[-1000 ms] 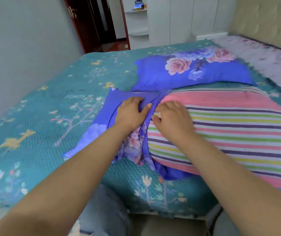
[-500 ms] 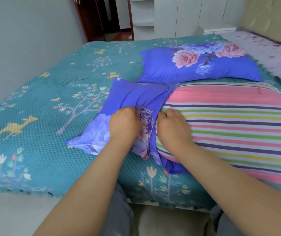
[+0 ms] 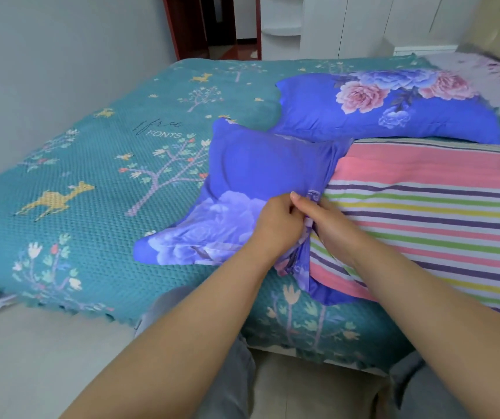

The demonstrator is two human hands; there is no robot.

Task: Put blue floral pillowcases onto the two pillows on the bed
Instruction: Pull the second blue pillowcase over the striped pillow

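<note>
On the teal-covered bed (image 3: 97, 189), one cased pillow (image 3: 394, 107) lies finished behind while my left hand (image 3: 276, 228) and right hand (image 3: 330, 222) grip the second pillowcase (image 3: 251, 182), barely started onto the striped pillow (image 3: 433, 213).

Left hand (image 3: 276, 225) and right hand (image 3: 330, 225) touching, fingers curled and pinching, forearms extended forward

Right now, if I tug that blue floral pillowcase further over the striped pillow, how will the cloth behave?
The blue floral pillowcase is probably floppy and light: it bunches into folds where the left hand and right hand pinch it. It likely drags rather than slides, since the striped pillow fills its opening snugly.
</note>
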